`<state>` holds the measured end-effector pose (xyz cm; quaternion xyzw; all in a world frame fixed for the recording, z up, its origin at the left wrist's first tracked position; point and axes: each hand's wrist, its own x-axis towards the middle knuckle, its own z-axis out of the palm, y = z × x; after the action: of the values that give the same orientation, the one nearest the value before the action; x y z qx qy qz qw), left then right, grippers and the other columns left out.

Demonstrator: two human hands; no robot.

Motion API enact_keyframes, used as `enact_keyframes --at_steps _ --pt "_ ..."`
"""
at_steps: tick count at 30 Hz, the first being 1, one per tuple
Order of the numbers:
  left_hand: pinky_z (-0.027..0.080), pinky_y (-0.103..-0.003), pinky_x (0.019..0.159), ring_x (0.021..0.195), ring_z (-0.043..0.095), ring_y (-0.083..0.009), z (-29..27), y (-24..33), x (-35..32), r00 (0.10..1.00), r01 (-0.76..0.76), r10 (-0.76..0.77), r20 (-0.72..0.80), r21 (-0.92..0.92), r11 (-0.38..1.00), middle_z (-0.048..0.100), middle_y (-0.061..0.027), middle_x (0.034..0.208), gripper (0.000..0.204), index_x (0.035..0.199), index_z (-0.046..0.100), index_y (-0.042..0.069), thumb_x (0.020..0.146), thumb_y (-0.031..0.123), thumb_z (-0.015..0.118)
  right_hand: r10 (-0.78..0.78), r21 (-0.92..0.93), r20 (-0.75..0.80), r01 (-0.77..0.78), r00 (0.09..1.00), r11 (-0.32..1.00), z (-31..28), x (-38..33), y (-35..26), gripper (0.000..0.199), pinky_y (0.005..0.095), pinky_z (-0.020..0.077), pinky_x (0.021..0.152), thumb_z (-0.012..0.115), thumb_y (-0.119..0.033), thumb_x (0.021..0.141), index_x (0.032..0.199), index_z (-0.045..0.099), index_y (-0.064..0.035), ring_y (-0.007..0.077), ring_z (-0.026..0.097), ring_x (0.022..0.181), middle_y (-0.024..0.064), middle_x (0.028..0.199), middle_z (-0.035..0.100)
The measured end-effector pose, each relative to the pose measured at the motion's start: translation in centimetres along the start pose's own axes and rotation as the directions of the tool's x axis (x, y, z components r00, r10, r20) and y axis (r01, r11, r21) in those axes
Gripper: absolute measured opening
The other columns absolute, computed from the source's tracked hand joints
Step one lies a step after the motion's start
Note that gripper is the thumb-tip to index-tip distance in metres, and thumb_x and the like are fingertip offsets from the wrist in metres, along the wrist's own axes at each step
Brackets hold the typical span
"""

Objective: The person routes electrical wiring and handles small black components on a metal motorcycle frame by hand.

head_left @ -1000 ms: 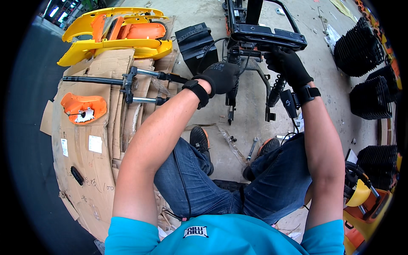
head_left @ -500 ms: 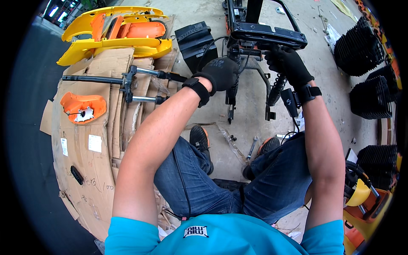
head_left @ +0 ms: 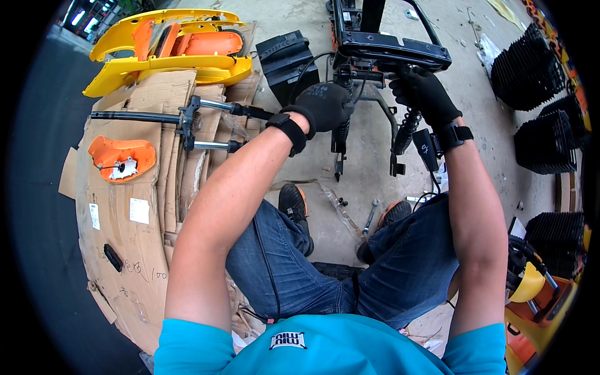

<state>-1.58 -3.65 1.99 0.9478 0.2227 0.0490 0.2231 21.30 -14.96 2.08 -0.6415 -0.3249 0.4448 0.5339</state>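
Observation:
A black metal scooter frame (head_left: pixel 394 53) stands in front of me, with a shock absorber hanging on each side. My left hand (head_left: pixel 324 107), in a black glove, is closed beside the top of the left shock absorber (head_left: pixel 340 136); its fingers face away, and what they grip is hidden. Under the right end of the frame's near crossbar, my right hand (head_left: pixel 428 95) has its gloved fingers curled in, with their tips partly hidden. Just below it hangs the right shock absorber (head_left: pixel 407 130). Between the two, a dark bracket arm (head_left: pixel 384 111) reaches downward.
Left, flattened cardboard (head_left: pixel 125 250) carries a front fork (head_left: pixel 187 122) and an orange cover (head_left: pixel 122 157). Yellow body panels (head_left: pixel 169 62) lie beyond. A black box (head_left: pixel 287 59) sits beside the frame. A wrench (head_left: pixel 370 215) lies between my feet. Stacked black baskets (head_left: pixel 528 69) stand right.
Both hands stay in nearly the same places. My left wrist has shifted very slightly; the scooter frame looks the same.

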Motion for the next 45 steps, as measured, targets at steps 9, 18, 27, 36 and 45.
enact_keyframes --at_steps 9,18,27,36,45 --pt "0.050 -0.040 0.074 0.081 0.064 -0.0307 0.1 -0.3 0.2 0.994 -0.046 0.046 -0.100 -0.004 0.999 0.068 -0.0138 0.087 0.020 0.096 0.067 0.006 0.085 0.022 0.064 0.004 0.010 -0.003 -0.004 1.000 1.000 0.1 0.1 0.1 0.036 0.0263 0.0541 0.064 0.060 -0.038 0.093 0.103 0.063 -0.0037 0.0135 0.064 0.071 0.0075 0.086 0.068" --pt "0.049 -0.040 0.069 0.078 0.064 -0.0321 0.8 -0.1 0.4 0.988 -0.093 0.090 -0.129 -0.019 0.995 0.066 -0.0160 0.084 0.013 0.093 0.064 0.005 0.085 0.013 0.058 -0.001 0.027 0.002 0.001 1.000 1.000 0.1 0.0 0.0 0.035 0.0266 0.0548 0.065 0.060 -0.037 0.094 0.102 0.063 -0.0031 0.0141 0.064 0.071 0.0077 0.086 0.067" --pt "0.048 -0.042 0.068 0.075 0.063 -0.0346 0.4 0.3 0.5 0.988 -0.077 0.067 -0.142 -0.066 0.995 0.065 -0.0182 0.081 0.016 0.096 0.061 0.004 0.085 0.016 0.059 -0.011 0.009 0.002 0.011 1.000 1.000 0.1 0.0 0.1 0.035 0.0252 0.0537 0.063 0.060 -0.037 0.094 0.100 0.063 -0.0034 0.0121 0.064 0.070 0.0066 0.084 0.068" --pt "0.051 -0.044 0.073 0.081 0.065 -0.0363 0.3 0.6 0.6 0.965 -0.092 0.076 -0.249 -0.054 0.994 0.066 -0.0217 0.088 0.033 0.114 0.060 0.003 0.085 0.017 0.058 -0.011 0.010 -0.001 0.011 1.000 1.000 0.3 -0.1 -0.1 0.036 0.0253 0.0539 0.063 0.060 -0.038 0.094 0.101 0.063 -0.0024 0.0130 0.064 0.069 0.0076 0.084 0.068" --pt "0.051 -0.043 0.071 0.080 0.065 -0.0362 -0.6 1.0 0.5 0.956 -0.071 0.060 -0.286 -0.028 0.997 0.066 -0.0189 0.085 0.023 0.107 0.061 0.006 0.085 0.012 0.053 -0.007 0.013 -0.006 0.007 1.000 1.000 0.3 -0.2 -0.1 0.036 0.0253 0.0537 0.063 0.061 -0.038 0.093 0.101 0.064 -0.0025 0.0129 0.064 0.069 0.0075 0.084 0.068"
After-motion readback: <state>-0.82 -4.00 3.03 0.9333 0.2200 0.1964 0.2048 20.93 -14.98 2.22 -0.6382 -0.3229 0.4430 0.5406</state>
